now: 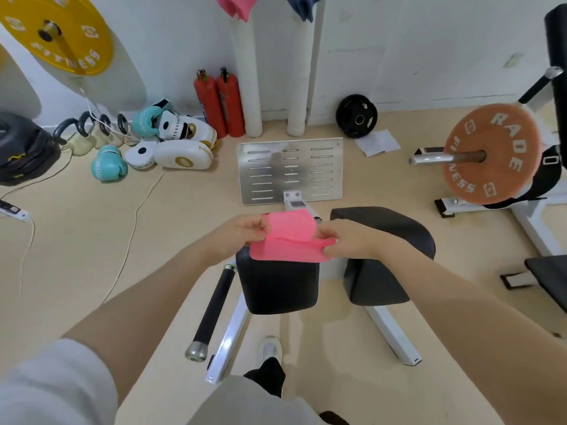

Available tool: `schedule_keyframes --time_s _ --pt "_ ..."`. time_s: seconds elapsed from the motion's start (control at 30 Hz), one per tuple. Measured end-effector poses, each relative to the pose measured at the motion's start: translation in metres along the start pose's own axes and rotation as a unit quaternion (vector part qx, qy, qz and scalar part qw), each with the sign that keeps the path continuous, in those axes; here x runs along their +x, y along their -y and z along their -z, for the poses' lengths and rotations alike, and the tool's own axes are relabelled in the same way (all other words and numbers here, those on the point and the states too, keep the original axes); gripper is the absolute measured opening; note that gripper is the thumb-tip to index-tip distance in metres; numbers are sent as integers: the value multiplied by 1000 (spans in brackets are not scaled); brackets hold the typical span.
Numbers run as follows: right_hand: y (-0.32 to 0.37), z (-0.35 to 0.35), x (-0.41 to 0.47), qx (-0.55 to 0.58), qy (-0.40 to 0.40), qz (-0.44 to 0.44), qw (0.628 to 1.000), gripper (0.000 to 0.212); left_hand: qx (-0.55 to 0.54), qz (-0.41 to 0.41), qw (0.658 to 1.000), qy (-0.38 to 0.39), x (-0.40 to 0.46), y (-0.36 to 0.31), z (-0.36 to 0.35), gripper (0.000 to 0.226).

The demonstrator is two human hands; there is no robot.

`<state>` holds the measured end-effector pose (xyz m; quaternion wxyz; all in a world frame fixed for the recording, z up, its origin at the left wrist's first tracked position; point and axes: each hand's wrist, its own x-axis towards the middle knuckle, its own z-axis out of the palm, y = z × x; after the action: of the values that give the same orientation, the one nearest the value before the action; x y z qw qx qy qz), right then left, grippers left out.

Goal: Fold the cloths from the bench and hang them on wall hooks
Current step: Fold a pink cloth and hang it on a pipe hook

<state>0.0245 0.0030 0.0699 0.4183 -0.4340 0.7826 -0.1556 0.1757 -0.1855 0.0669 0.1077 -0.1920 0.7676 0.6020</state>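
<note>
A pink cloth is stretched between both hands just above the left black pad of the bench. My left hand pinches its upper left corner. My right hand grips its right side, where a folded layer lies over the lower one. High on the white wall hang another pink cloth and a dark blue cloth; the hooks themselves are out of view above the frame's top edge.
The bench has a second black pad, white legs, a black handle bar and a metal footplate. Red extinguishers, white pipes, boxing gloves and pads, kettlebells and cables line the wall. An orange plate on a bar stands at right.
</note>
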Motion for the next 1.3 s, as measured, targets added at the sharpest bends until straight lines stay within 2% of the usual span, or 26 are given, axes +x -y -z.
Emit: schedule_keyframes --time_s 0.07,0.13,0.17,0.23,0.3,0.37,0.43,0.47,0.57,0.67,0.73,0.83,0.9,1.03,1.13,1.23,1.3 --pt "-11 -23 3 -22 64 -14 998 26 22 39 999 25 -3 20 -13 19" --pt "-17 -42 4 -17 103 -9 995 24 40 74 995 53 -6 34 -24 6" --pt "-20 -50 4 -21 107 0 994 25 51 96 992 68 -6 41 -29 7" --pt "-24 -64 5 -43 100 15 994 14 104 130 983 82 -5 51 -39 10" --pt "-26 -73 5 -51 85 29 995 9 208 92 973 30 -1 56 -47 14" --pt "-30 -78 5 -45 77 37 995 10 291 5 955 -49 6 56 -52 22" --pt "-32 -81 5 -45 74 46 995 13 328 -65 939 -83 19 55 -57 28" --pt "-34 -83 5 -44 76 49 995 13 338 -70 933 -101 25 55 -59 30" --pt "-35 -87 5 -41 89 54 994 11 322 18 926 -194 46 60 -61 33" --pt "-30 -80 7 -32 119 30 992 14 300 82 923 -227 61 64 -53 35" --pt "-22 -70 13 10 72 7 997 18 266 100 928 -240 68 60 -44 35" --pt "-8 -55 34 63 -78 -12 995 21 276 123 923 -238 79 58 -29 30" --pt "0 -49 54 33 -143 1 989 19 257 134 927 -237 89 63 -16 28" --pt "12 -45 100 12 -179 -7 984 28 223 133 947 -188 109 77 7 27" --pt "15 -50 140 -8 -186 -65 980 26 203 109 966 -122 118 85 19 20" --pt "19 -59 170 -40 -163 -143 975 31 182 89 976 -84 124 94 28 12" --pt "23 -61 181 -73 -152 -169 971 27 184 68 979 -63 127 98 32 10"
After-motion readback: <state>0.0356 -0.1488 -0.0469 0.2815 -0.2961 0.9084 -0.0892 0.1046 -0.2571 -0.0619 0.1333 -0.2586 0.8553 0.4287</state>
